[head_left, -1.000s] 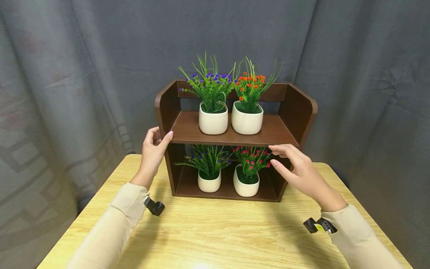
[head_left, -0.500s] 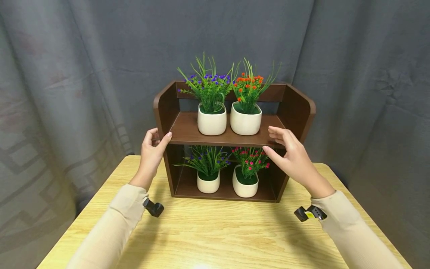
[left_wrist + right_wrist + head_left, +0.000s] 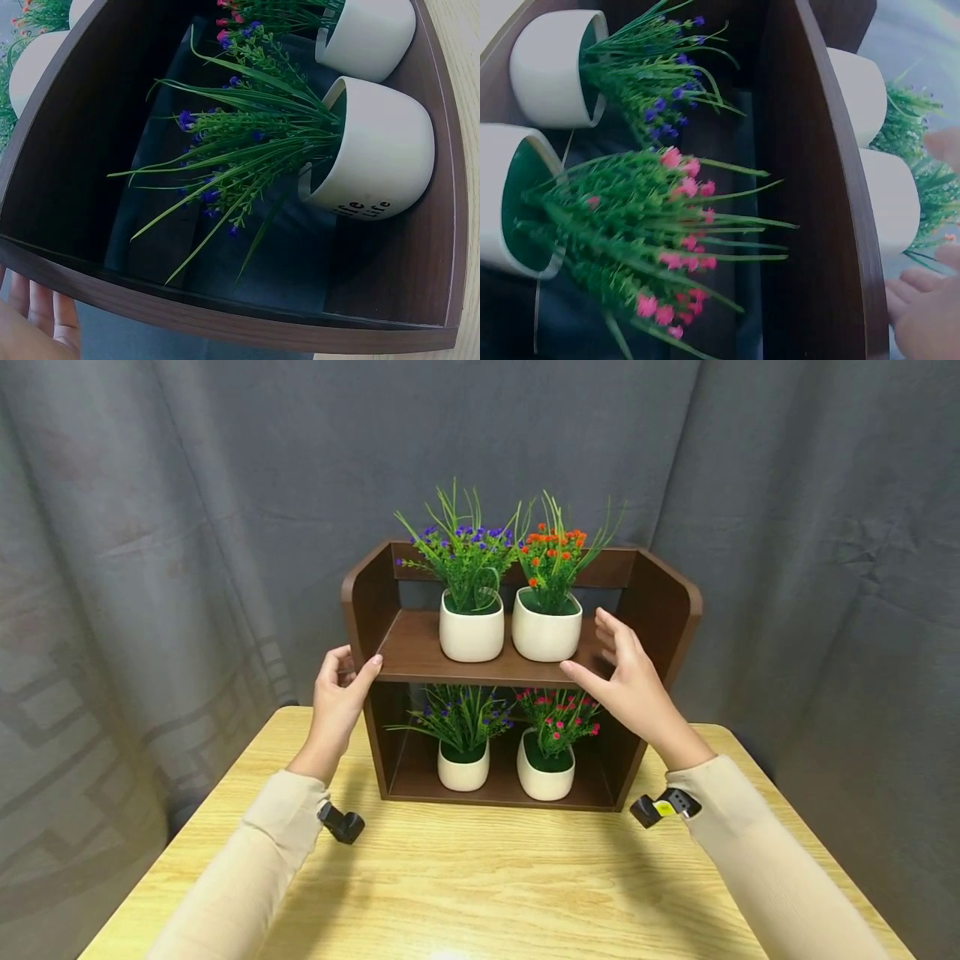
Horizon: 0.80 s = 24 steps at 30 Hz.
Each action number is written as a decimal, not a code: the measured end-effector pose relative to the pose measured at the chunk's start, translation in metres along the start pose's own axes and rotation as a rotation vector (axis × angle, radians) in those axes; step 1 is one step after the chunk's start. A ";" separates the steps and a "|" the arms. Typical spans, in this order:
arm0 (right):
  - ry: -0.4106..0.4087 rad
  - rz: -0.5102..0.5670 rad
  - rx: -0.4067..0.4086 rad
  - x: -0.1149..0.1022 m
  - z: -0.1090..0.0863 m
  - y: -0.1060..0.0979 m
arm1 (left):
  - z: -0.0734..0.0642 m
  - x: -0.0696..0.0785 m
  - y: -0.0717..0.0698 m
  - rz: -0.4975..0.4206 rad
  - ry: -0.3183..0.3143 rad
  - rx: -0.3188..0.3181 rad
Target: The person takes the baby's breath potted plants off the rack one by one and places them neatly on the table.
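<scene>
A brown two-tier wooden shelf (image 3: pixel 480 672) stands on the table. My left hand (image 3: pixel 334 706) grips its left side, thumb over the front at the upper board and the other fingers outside the panel. The left wrist view shows those fingertips (image 3: pixel 64 319) against the panel's outer side. At the right end of the upper board, my right hand (image 3: pixel 630 681) is spread, thumb apart from the fingers, close beside a white pot of orange flowers (image 3: pixel 546 639). Left of that pot stands a white pot of purple flowers (image 3: pixel 471 642).
On the lower tier are a pot of dark purple flowers (image 3: pixel 462 772) and a pot of pink flowers (image 3: pixel 545 779). The shelf rests on a light wood table (image 3: pixel 465 877), with a grey curtain (image 3: pixel 300 460) behind. Each sleeve carries a small black wrist camera (image 3: pixel 341 822).
My right hand has risen from the front edge of the upper board and moved left and inward, toward the orange-flower pot, its fingers spreading wider. My left hand keeps its grip on the shelf.
</scene>
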State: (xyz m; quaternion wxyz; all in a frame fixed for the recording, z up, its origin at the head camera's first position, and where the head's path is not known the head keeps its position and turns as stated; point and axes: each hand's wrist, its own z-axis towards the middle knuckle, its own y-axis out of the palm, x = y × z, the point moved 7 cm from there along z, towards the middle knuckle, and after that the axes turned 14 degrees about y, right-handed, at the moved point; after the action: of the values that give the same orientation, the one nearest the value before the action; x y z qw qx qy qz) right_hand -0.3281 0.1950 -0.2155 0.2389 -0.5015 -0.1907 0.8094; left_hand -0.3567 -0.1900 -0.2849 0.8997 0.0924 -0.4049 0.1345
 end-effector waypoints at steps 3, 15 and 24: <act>0.096 0.038 -0.033 0.001 0.009 0.003 | 0.000 0.000 0.000 0.003 -0.004 -0.002; 0.317 0.202 -0.091 0.002 0.036 0.016 | 0.000 -0.001 0.001 -0.016 -0.004 0.001; 0.351 0.254 -0.114 0.002 0.051 0.026 | 0.001 -0.002 0.000 -0.004 -0.034 -0.017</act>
State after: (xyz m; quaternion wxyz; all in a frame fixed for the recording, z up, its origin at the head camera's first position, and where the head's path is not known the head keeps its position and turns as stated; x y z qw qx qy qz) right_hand -0.3796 0.1716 -0.2091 0.1359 -0.6672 -0.1271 0.7212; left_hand -0.3583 -0.1900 -0.2858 0.8936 0.0877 -0.4212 0.1278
